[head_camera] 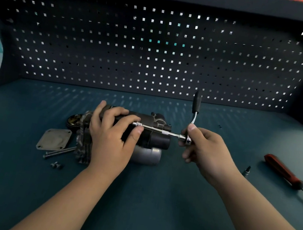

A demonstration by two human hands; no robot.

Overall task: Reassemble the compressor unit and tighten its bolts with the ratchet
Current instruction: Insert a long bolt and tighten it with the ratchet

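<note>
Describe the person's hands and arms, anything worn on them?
Nothing worn shows. The left hand and right hand have no gloves, rings or watch; the left forearm and right forearm are bare, with no sleeves in view.

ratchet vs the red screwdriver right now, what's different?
The ratchet is gripped at its head by the right hand; the screwdriver lies untouched on the bench. The ratchet's handle is black and stands up; the screwdriver's is red and lies flat. The ratchet's extension bar reaches the compressor held by the left hand; the screwdriver's shaft points away from it. Both have bright metal shafts.
</note>
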